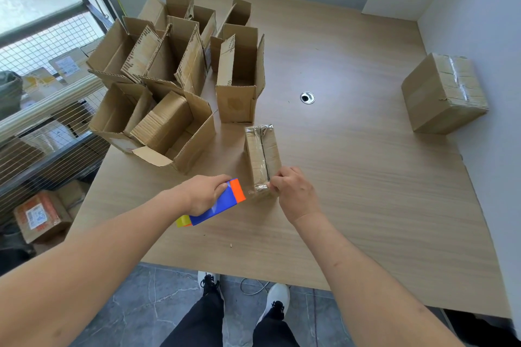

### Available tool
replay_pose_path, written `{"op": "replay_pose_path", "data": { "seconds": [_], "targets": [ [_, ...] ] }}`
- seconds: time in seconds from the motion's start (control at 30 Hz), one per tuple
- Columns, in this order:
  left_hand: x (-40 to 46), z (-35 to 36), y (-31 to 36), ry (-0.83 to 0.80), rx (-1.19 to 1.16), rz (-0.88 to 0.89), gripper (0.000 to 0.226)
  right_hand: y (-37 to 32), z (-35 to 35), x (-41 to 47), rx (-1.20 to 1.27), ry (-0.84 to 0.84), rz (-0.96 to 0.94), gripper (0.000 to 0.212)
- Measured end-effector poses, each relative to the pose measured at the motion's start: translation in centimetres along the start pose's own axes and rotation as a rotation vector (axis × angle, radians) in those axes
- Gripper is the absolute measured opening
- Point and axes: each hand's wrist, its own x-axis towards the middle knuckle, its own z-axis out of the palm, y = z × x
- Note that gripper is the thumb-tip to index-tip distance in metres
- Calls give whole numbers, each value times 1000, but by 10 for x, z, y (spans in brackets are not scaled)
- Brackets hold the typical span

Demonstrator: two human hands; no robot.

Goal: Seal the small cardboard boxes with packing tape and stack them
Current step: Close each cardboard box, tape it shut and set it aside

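Note:
A small closed cardboard box (262,155) stands on the wooden table (352,177) in front of me, with clear tape along its top seam. My left hand (205,193) grips a blue, orange and yellow tape dispenser (218,204) just left of the box's near end. A strip of clear tape runs from the dispenser to the box. My right hand (293,187) pinches the tape at the box's near end. A sealed taped box (444,93) sits alone at the table's right edge.
Several open cardboard boxes (169,76) with raised flaps crowd the table's left and back left. A round cable hole (307,98) sits mid-table. Wire shelving (42,121) with parcels stands left of the table. My shoes (242,290) show on the tiled floor below.

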Motion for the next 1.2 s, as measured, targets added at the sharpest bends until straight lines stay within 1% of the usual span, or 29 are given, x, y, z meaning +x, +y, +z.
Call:
{"op": "replay_pose_path", "data": {
  "seconds": [0.07, 0.13, 0.2, 0.27, 0.3, 0.37, 0.5, 0.57, 0.63, 0.7, 0.83, 0.9, 1.03, 1.13, 1.2],
  "targets": [
    [-1, 6, -1, 45, -39, 9, 44, 0, 2, 0, -14, 4, 12, 32],
    [3, 12, -1, 82, -15, 9, 46, 2, 3, -2, -38, 24, 15, 31],
    [5, 20, -1, 114, 25, -24, 50, 1, 2, -5, -58, 46, 5, 27],
    [7, 31, -5, 139, 65, -77, 54, -2, 0, -7, -58, 22, -5, 22],
    [8, 37, -7, 149, 77, -99, 56, -4, -2, -7, -54, -5, -2, 23],
    [11, 48, -10, 162, 81, -127, 61, -9, -4, -8, -44, -31, 13, 33],
    [12, 62, -11, 122, 85, -133, 70, -18, 3, -9, -37, 36, 60, 50],
    [11, 65, -10, 137, 78, -117, 73, -26, 7, -7, -62, 67, 110, 49],
    [9, 64, -10, 152, 71, -106, 75, -31, 11, -4, -90, 57, 162, 44],
    [8, 60, -8, 162, 98, -110, 72, -35, 14, -1, -102, 44, 206, 43],
    [5, 43, -2, 237, 161, -151, 48, -40, 22, 4, -125, 62, 259, 49],
    [4, 32, 3, 283, 158, -132, 43, -41, 24, 6, -126, 60, 280, 53],
    [4, 16, 17, 403, 129, -34, 44, -39, 22, 6, -150, 31, 270, 68],
    [5, 9, 29, 473, 61, 63, 47, -30, 12, 3, -81, -98, 208, 75],
    [6, 8, 35, 518, 3, 163, 47, -20, 4, -1, -6, -162, 153, 72]
  ]
}}
